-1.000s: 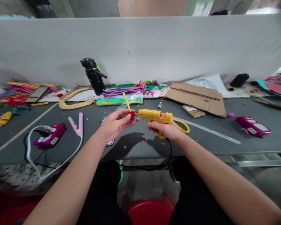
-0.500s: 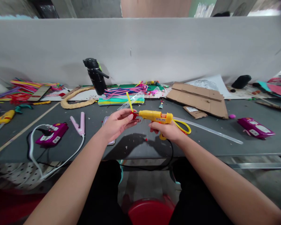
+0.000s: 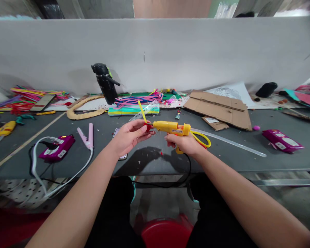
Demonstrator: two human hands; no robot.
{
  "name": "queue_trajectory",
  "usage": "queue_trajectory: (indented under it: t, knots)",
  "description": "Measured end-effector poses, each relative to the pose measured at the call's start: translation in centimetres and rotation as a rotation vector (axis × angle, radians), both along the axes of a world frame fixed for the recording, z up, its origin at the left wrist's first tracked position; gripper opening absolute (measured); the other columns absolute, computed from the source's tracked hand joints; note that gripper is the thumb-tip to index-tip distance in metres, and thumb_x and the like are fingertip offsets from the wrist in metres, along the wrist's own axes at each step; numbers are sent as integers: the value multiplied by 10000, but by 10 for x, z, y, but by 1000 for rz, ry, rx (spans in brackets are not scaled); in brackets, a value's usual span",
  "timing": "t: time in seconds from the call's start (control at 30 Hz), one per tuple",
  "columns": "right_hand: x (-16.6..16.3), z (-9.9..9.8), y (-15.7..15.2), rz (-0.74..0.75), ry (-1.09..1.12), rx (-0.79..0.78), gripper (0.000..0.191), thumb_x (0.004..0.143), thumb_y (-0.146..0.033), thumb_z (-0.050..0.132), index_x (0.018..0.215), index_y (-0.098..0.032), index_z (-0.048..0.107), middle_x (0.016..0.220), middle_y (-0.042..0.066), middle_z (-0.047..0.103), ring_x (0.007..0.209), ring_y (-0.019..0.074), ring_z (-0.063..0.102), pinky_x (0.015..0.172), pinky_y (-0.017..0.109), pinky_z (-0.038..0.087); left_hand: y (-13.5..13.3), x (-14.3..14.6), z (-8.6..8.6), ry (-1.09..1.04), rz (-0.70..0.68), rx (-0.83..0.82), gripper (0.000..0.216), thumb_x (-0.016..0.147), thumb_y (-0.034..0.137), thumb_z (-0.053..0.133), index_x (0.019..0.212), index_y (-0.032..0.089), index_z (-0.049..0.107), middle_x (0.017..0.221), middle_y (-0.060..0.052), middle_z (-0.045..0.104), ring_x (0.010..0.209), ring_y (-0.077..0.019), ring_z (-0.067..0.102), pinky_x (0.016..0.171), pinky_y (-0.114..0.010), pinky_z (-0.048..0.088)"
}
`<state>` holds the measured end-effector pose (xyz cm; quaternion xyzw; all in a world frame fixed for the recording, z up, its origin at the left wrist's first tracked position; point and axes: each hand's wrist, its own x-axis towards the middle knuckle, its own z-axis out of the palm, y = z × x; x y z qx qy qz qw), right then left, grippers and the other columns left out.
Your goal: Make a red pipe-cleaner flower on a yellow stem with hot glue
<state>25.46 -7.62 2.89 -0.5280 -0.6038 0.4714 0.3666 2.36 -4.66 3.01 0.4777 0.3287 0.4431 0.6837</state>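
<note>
Pinched in the fingers of my left hand (image 3: pixel 130 136) is a small red piece (image 3: pixel 148 126), too small to make out fully. A yellow stem (image 3: pixel 142 111), like a pipe cleaner, sticks up from it and leans left. My right hand (image 3: pixel 184 142) is wrapped round the handle of a yellow hot glue gun (image 3: pixel 170 127). The gun's nozzle points left and meets the red piece or comes very close to it. A long clear glue stick (image 3: pixel 229 142) trails from the back of the gun. Under my left hand lies a phone (image 3: pixel 123 157), mostly hidden.
Behind my hands lie pipe cleaners (image 3: pixel 134 111), a clear ruler (image 3: pixel 144 111) and a black bottle (image 3: pixel 107 84). Cardboard (image 3: pixel 219 107) is at the back right. A pink hair straightener (image 3: pixel 89 136) and a purple power strip (image 3: pixel 57 148) with cords sit left; another purple strip (image 3: pixel 282 141) sits right.
Both hands keep nearly the same place. The clear glue stick's far end has shifted slightly left and up, and the yellow stem leans a little more to the left.
</note>
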Motion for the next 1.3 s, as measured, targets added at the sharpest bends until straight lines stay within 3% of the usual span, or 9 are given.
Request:
queue_trajectory:
  t: [0.93,1.1,1.3]
  knots:
    - [0,0,0,-6,-12,33,177,715,-314,600,578,-202,584,564,-13,570,553,125,511,525,263,402,-3,4,5,24,37,-20,228,832,209,801,1053,188,752,1108,-73,775,973,-200,769,919,-300,613]
    - [3,-1,0,-7,-56,49,184,740,-325,606,599,-206,603,585,-15,578,566,132,523,528,270,406,2,2,0,119,151,-3,259,832,297,802,1050,177,732,1093,-99,781,938,-210,771,898,-337,611]
    - [14,-3,7,-138,0,81,232,768,-416,698,729,-188,709,724,26,681,659,156,583,624,293,461,13,-9,-12,418,345,193,408,796,440,808,1088,163,737,1060,-103,771,953,-218,729,791,-318,596]
